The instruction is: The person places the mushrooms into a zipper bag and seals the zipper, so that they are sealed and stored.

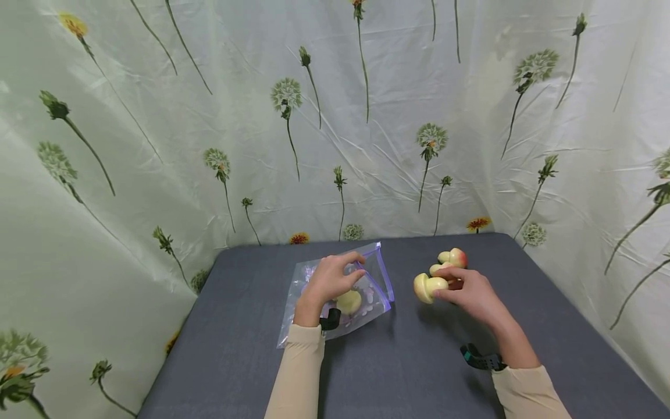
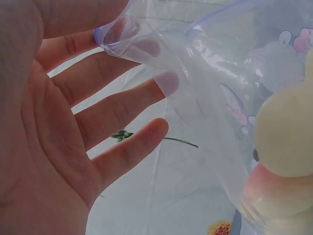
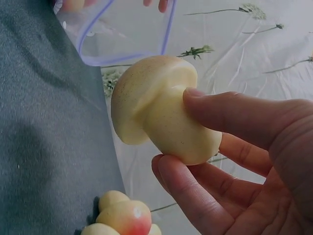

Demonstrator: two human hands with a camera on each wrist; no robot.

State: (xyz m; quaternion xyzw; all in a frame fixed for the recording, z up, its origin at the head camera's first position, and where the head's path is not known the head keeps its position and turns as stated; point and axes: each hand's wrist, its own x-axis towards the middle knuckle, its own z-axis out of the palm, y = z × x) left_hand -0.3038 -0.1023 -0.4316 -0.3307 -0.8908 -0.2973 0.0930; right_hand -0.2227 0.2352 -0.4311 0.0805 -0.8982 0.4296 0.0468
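My right hand (image 1: 473, 294) grips a pale yellow toy mushroom (image 3: 166, 107) by its stem, thumb on one side and fingers on the other. Its rounded cap points left, toward the bag. A clear zip bag (image 1: 387, 279) with a purple seal and printed pictures has its mouth turned to the right. Its edge is pinched by my left hand (image 1: 332, 279) between thumb and index finger, while the other fingers spread behind the film in the left wrist view. Inside the bag lie mushrooms (image 2: 288, 132), one with a reddish patch; the left hand partly covers them from above.
More mushrooms (image 1: 454, 257), one with a red-tinged cap, lie on the dark grey table (image 1: 235, 372) just beyond my right hand. A pale curtain (image 1: 251, 145) printed with dandelions hangs behind the table and along its sides.
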